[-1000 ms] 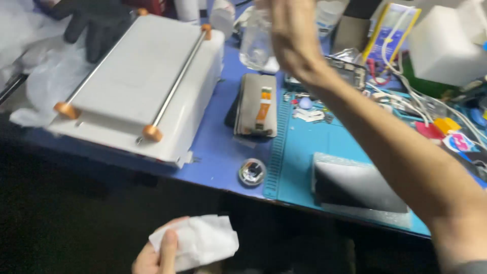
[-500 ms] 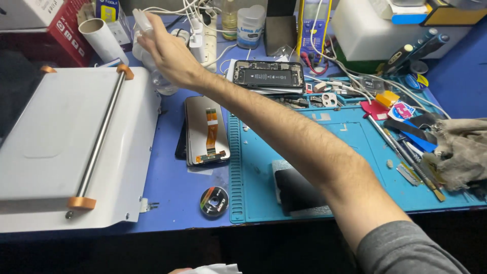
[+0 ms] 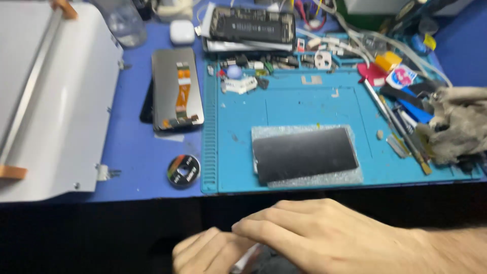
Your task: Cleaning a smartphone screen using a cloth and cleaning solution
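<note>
head view, hands low at the near edge, below the bench. right hand [image 3: 324, 233] lies palm down, fingers loosely extended, over the left hand [image 3: 213, 251]. left fingers curl around a small white object [image 3: 247, 260] (mostly hidden; cannot tell what it is). right hand's grip cannot be told. on the teal work mat [image 3: 304, 96], a dark phone screen [image 3: 304, 153] rests flat on white foam wrap [image 3: 309, 178], just beyond the hands. display panel with orange flex cable [image 3: 177, 89] lies left of the mat, a tape roll [image 3: 183, 170] near it, white machine [image 3: 56, 101] far left.
</note>
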